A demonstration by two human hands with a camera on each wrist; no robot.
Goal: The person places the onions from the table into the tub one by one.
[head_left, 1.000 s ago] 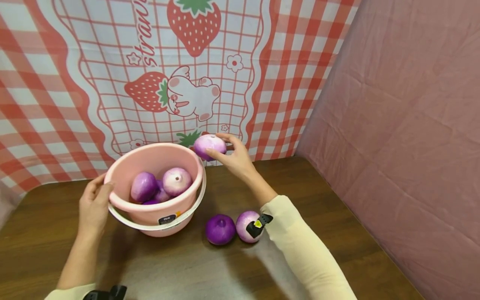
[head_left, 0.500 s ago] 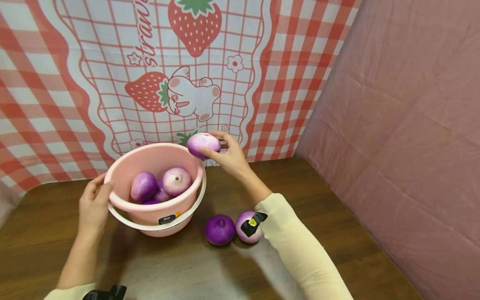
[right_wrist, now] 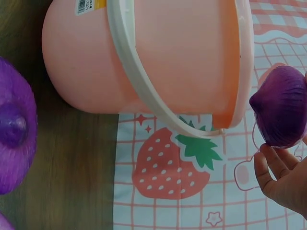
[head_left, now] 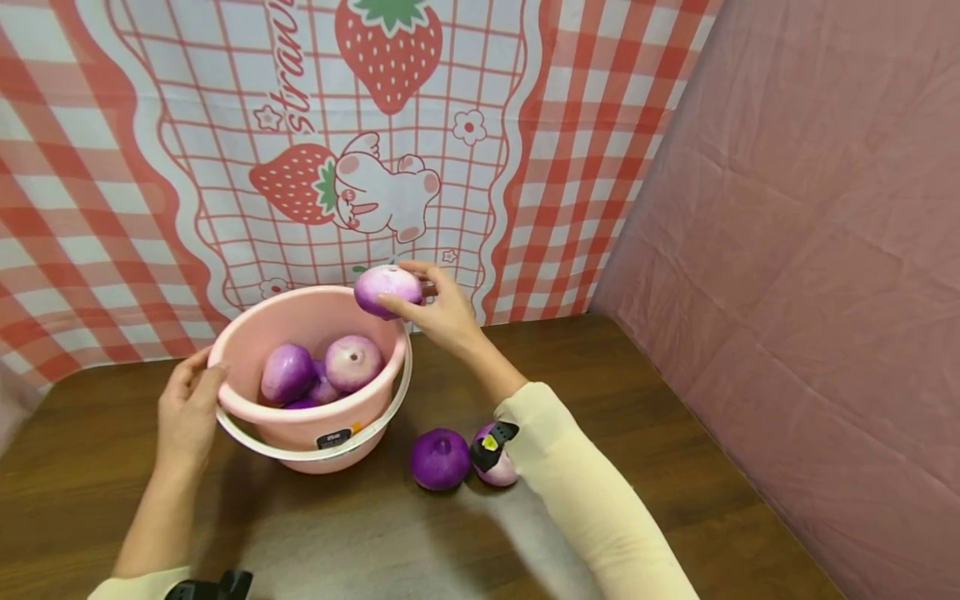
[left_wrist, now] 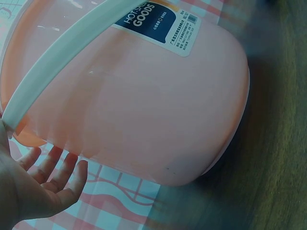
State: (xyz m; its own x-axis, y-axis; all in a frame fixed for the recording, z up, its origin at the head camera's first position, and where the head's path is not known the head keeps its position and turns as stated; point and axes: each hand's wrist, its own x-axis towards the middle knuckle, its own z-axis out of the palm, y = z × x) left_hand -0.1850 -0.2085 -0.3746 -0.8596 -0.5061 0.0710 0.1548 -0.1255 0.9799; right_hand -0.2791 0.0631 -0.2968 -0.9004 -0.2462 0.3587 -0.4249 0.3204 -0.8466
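Note:
A pink bucket [head_left: 307, 423] with a white handle stands on the table, and several purple onions [head_left: 287, 373] lie inside it. At its left rim, my left hand [head_left: 186, 410] grips the edge with the thumb on top; the left wrist view shows the fingers beneath the rim, against the outer wall. My right hand [head_left: 447, 314] holds a purple-and-white onion [head_left: 387, 290] between thumb and fingers over the bucket's back right rim. In the right wrist view that held onion [right_wrist: 282, 106] shows its dark purple pointed end, beside the bucket's mouth.
On the wooden table [head_left: 360, 533], right of the bucket, sit a dark purple onion [head_left: 439, 460] and a paler onion [head_left: 498, 472], partly hidden by the right wrist strap. A strawberry-print cloth [head_left: 480, 183] hangs behind, a pink cloth [head_left: 795, 250] at right.
My right hand has moved left with the onion, from beside the bucket to over its back right rim. The left hand and the bucket have stayed in place.

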